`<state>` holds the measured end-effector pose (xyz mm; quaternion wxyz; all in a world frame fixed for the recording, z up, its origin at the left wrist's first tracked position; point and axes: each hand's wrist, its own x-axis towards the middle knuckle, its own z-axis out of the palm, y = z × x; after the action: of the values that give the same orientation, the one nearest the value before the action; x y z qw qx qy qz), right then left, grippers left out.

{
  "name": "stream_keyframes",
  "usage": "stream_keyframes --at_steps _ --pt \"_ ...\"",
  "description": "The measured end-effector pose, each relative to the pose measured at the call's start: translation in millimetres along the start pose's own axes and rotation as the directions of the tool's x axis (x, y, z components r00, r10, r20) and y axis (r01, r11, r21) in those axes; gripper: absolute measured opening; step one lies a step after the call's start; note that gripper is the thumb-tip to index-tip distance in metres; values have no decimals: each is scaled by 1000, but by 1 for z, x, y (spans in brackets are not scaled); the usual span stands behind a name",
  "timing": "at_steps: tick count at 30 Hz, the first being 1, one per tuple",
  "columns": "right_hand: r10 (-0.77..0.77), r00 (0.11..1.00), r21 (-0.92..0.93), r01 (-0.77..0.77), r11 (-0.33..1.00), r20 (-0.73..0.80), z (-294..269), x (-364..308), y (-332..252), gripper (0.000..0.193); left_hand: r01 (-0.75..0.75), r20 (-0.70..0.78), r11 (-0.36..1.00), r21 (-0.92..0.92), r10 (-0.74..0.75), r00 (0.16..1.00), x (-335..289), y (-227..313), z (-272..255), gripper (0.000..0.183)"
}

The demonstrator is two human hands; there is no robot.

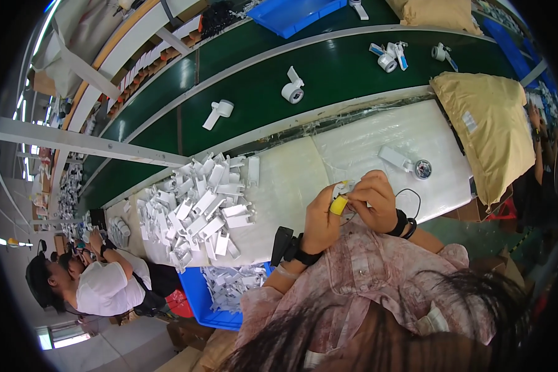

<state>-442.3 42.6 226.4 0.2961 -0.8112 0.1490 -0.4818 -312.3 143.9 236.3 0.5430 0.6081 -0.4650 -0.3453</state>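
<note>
Close in front of my chest, my left hand [321, 224] and my right hand [374, 204] meet with bent fingers. Between them is a small white part [346, 188], mostly hidden by the fingers. A bright yellow piece [338, 204] shows at my left fingertips; I cannot tell whether it belongs to the part or is wrapped on a finger. Ahead and to the right, a white handle with a round dark-faced end [422, 169] lies on the plastic-covered worktable [291, 167]. Left of my hands rises a heap of white plastic housings [198, 204].
Beyond the table runs a green conveyor belt [254, 90] carrying several white handled units [293, 87]. A tan sack [487, 133] stands at the right end. Below the heap, a blue bin [198, 294] holds white parts. A person in a white shirt [108, 282] works at left.
</note>
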Motion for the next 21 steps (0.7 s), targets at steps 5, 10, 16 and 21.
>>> stream_keyframes --at_steps 5,10,16,21 --pt "128 981 -40 -124 992 145 5 1 16 23 292 126 946 -139 -276 953 17 -27 -10 27" --pt "183 964 -198 -145 969 193 -12 12 31 25 470 128 820 -326 -455 881 58 -69 -7 26" --pt "416 859 -122 -398 909 300 -43 47 87 34 421 83 841 -340 -419 904 166 -131 -27 26" --pt "336 871 -329 -219 919 358 -96 86 193 33 422 18 832 -361 -447 895 278 -155 -17 25"
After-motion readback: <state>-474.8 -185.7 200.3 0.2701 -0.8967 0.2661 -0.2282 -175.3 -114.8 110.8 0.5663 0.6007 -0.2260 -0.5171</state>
